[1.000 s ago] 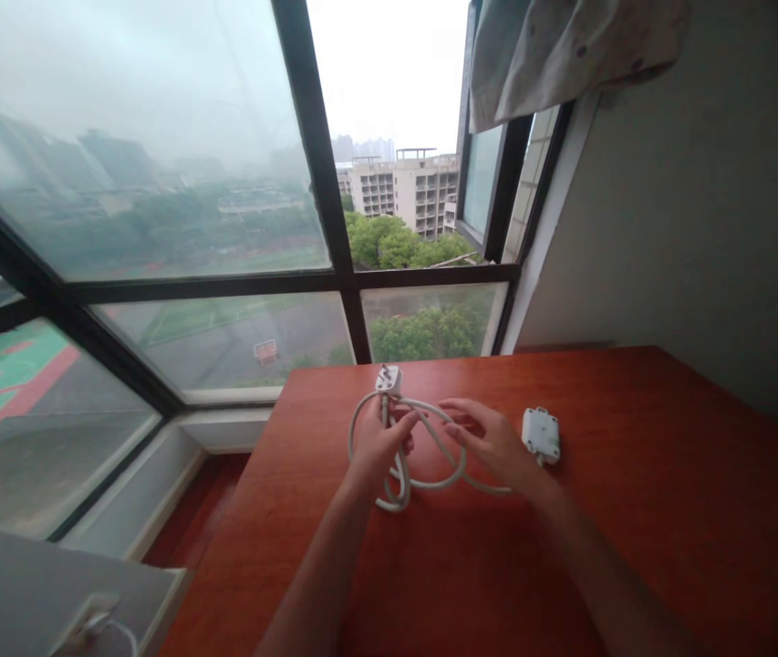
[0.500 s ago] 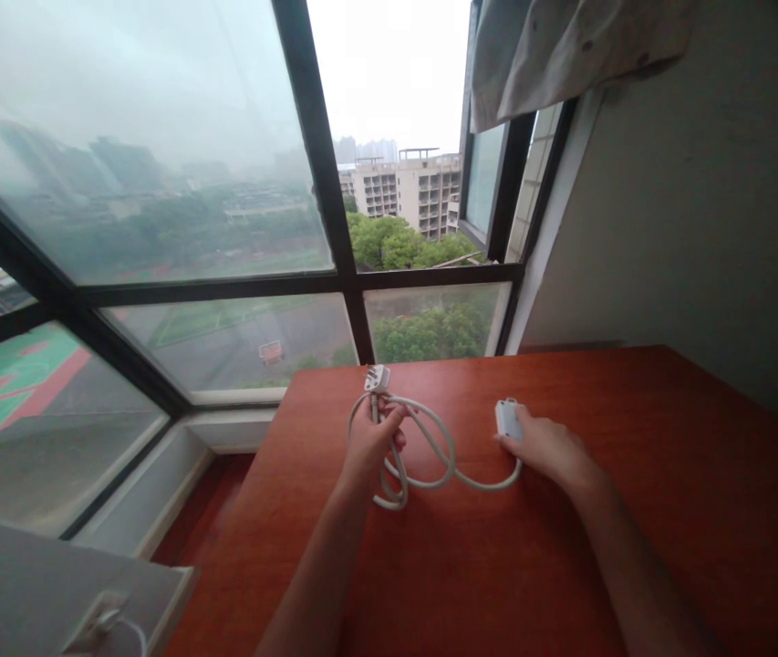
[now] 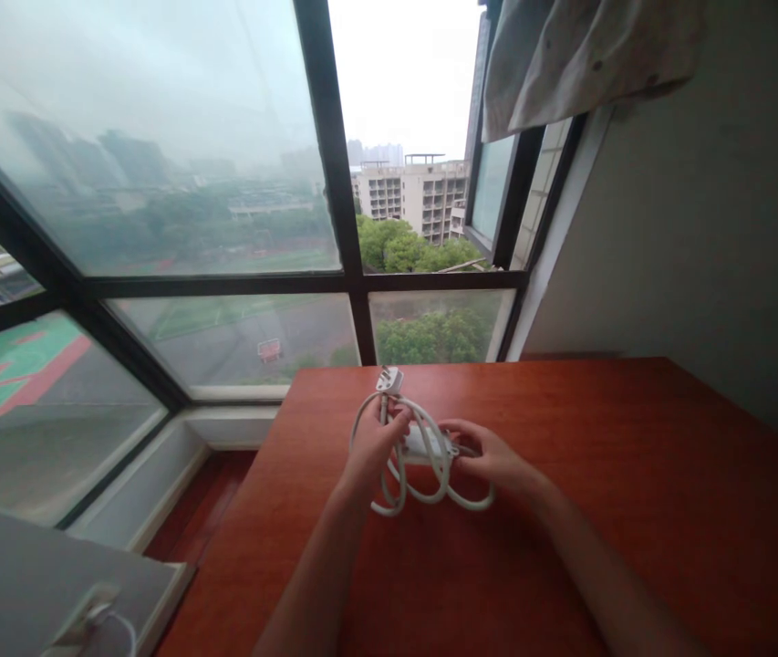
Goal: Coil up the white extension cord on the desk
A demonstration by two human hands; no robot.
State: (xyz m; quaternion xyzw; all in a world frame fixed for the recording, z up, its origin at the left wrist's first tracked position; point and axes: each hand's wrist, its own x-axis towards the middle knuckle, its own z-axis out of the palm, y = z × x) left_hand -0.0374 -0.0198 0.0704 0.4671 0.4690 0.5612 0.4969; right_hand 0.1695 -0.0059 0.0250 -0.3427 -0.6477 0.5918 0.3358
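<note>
In my left hand [image 3: 376, 445] the fingers are closed around a looped white cable [image 3: 440, 488], just below its plug [image 3: 389, 380], whose metal prongs point up and away. My right hand [image 3: 488, 453] grips the near end of a white power strip [image 3: 422, 444], where the cable comes out of it. The strip points left, behind the cable loops, and its far end is partly hidden by my left hand. One cable loop hangs beneath my right hand. Both hands are above the reddish-brown table [image 3: 553, 566].
Dark-framed windows [image 3: 354, 284] stand beyond the table, with one sash [image 3: 498, 196] swung open. A curtain [image 3: 566, 73] hangs at upper right beside a wall [image 3: 717, 228]. At lower left, a socket with a white plug [image 3: 98, 613] is on a pale panel.
My right hand has brought the power strip leftward, up against the cable loops by my left hand. The strip has turned to lie sideways. My left hand keeps its hold; the view has shifted slightly.
</note>
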